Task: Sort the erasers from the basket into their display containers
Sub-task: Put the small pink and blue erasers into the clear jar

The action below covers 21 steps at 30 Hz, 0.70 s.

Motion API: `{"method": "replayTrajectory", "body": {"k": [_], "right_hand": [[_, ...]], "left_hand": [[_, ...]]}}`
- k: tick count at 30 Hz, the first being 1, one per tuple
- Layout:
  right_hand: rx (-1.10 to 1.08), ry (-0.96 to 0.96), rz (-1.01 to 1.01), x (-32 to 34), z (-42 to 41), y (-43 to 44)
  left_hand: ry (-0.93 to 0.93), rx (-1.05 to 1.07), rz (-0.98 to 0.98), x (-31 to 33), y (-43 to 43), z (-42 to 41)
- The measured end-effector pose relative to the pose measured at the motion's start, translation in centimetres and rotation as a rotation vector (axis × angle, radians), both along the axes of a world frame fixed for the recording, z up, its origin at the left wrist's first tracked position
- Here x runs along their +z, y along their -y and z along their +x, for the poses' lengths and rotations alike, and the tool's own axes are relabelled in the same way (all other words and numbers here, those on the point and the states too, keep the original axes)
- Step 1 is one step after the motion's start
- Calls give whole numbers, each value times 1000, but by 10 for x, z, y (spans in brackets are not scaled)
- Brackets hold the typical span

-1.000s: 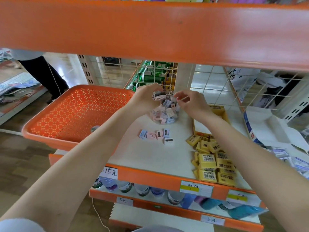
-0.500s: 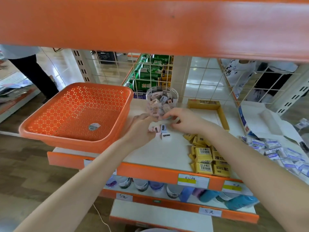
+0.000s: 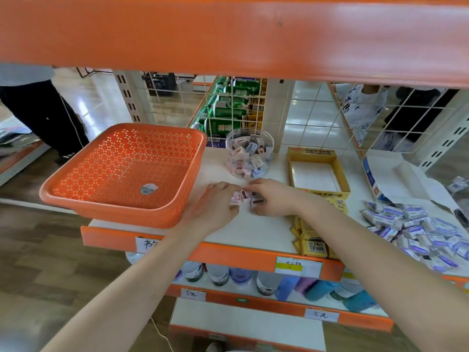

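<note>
On the white shelf, my left hand (image 3: 215, 201) and my right hand (image 3: 272, 198) close in from both sides on several small pink and blue erasers (image 3: 245, 196), fingers curled around them. Just behind stands a clear round jar (image 3: 250, 154) filled with the same small erasers. The orange perforated basket (image 3: 121, 171) sits at the left, holding only a sticker. An open yellow display box (image 3: 316, 171) stands to the right of the jar. Yellow erasers (image 3: 314, 240) lie piled in front of it, under my right forearm.
A heap of white and purple boxed erasers (image 3: 426, 232) lies at the right beside an open white carton (image 3: 396, 179). A wire grid backs the shelf. An orange shelf edge (image 3: 228, 34) hangs overhead. A person (image 3: 38, 105) stands at the far left.
Both hands came down from the jar's mouth to the loose small erasers on the shelf and have gathered them together between the fingers. The view shifted slightly lower.
</note>
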State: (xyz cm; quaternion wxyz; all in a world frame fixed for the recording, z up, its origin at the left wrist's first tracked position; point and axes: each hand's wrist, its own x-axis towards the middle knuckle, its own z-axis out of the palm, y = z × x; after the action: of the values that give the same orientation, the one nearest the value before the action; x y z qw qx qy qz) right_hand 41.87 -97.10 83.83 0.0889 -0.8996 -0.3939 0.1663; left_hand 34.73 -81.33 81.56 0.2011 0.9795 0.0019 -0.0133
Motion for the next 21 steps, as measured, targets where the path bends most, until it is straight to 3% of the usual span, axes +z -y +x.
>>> {"method": "replayTrajectory", "body": {"k": [10,21], "right_hand": [[-76,58,82,-6,-7,8],[-122,54,36,-1,-13,10]], "left_hand": [[39,-7,19,-6,9,4],[87,29,-54,-9,7,-3]]}}
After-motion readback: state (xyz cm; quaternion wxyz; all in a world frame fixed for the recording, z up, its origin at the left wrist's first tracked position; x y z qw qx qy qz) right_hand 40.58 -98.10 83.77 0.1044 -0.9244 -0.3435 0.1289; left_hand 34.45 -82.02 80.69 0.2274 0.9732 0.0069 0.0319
